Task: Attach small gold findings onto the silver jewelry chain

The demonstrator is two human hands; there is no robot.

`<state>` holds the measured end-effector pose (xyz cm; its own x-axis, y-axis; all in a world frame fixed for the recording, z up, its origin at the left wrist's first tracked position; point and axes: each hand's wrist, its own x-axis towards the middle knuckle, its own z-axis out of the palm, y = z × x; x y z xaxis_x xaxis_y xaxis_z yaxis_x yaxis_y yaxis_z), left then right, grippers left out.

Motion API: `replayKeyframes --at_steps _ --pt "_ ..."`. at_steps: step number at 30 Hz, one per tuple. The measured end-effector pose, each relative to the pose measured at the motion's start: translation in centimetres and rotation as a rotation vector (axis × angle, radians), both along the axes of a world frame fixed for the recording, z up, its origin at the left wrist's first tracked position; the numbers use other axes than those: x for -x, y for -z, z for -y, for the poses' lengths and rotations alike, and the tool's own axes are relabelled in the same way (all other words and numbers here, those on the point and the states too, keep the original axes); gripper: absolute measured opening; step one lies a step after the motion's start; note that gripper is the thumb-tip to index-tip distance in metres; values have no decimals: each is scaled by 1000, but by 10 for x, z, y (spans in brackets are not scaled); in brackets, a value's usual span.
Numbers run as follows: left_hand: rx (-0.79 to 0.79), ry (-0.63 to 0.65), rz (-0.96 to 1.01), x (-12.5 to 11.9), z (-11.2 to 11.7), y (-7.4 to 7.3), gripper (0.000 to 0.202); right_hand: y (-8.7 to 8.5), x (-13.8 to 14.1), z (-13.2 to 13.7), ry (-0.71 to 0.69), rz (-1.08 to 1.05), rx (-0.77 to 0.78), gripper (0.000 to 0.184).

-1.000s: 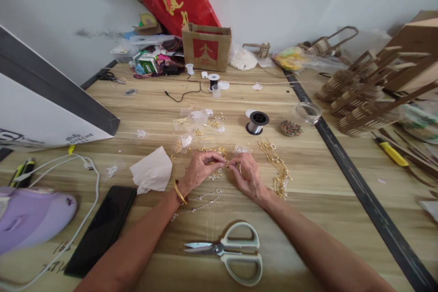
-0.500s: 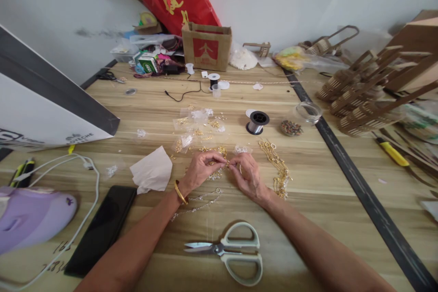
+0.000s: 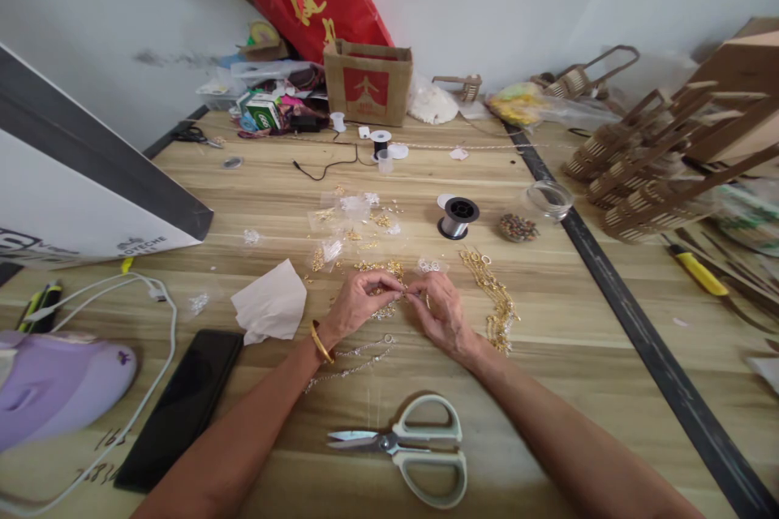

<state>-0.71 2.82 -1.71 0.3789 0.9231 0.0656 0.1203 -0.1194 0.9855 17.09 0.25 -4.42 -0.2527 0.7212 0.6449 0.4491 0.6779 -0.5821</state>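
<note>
Fingertip to fingertip, my left hand (image 3: 363,298) and my right hand (image 3: 439,310) meet over the middle of the table. Both are closed in a pinch; a tiny gold-coloured glint shows between them, too small to name. Beneath and behind the fingers lies a pile of small gold beads (image 3: 389,266), partly hidden. A silver chain (image 3: 359,371) with a ring at its end rests near my left wrist. Right of my right hand is a bundle of gold chains (image 3: 499,300). Clear rings (image 3: 428,266) lie just beyond it.
White-handled scissors (image 3: 426,450) lie between my forearms. A wire spool (image 3: 458,219) and a glass jar of beads (image 3: 529,215) stand farther back. To the left are a paper sheet (image 3: 271,304), a black phone (image 3: 179,409) and a white cable (image 3: 172,332). Small woven baskets (image 3: 633,195) stand right.
My fingertips have shifted very slightly while still pinched together. Everything else on the table stays where it was.
</note>
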Motion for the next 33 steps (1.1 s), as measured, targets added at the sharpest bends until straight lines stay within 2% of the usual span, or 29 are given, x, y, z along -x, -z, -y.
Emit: replayKeyframes --at_steps 11,19,26,33 --pt "32 23 -27 2 -1 -2 10 1 -1 -1 -6 9 15 7" --pt "-21 19 -67 2 1 -4 12 0 -1 -1 -4 8 6 6" --pt "-167 13 -126 1 1 -5 9 2 -1 -1 -11 7 14 7" --pt "-208 8 -147 1 2 -8 8 3 0 -2 -7 6 7 5"
